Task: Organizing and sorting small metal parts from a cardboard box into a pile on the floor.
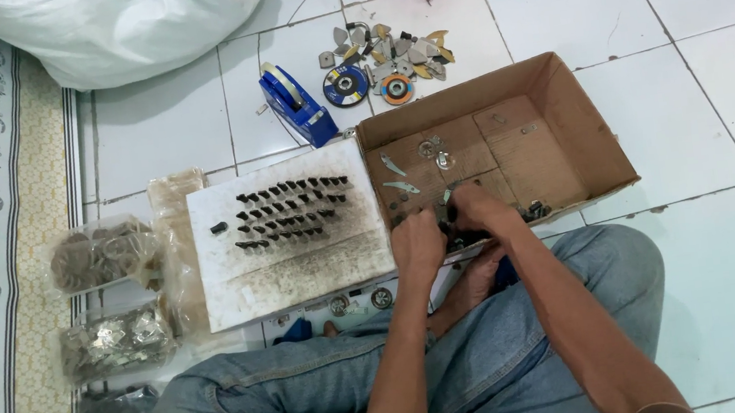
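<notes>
Over the near edge of an open brown cardboard box [561,120], left hand [416,245] and right hand [479,209] pinch small dark metal parts [468,239] together, rows of finished black pieces [290,211] lined up on a white foam board [302,278] just left of the grip.

Head cam, looks steeply down, close over lap, tiled floor [727,285]

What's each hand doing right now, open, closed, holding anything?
Left hand: curled shut at the near edge of the cardboard box; what it holds cannot be told.
Right hand: curled shut on small dark parts there; the grip itself is hidden.
</notes>
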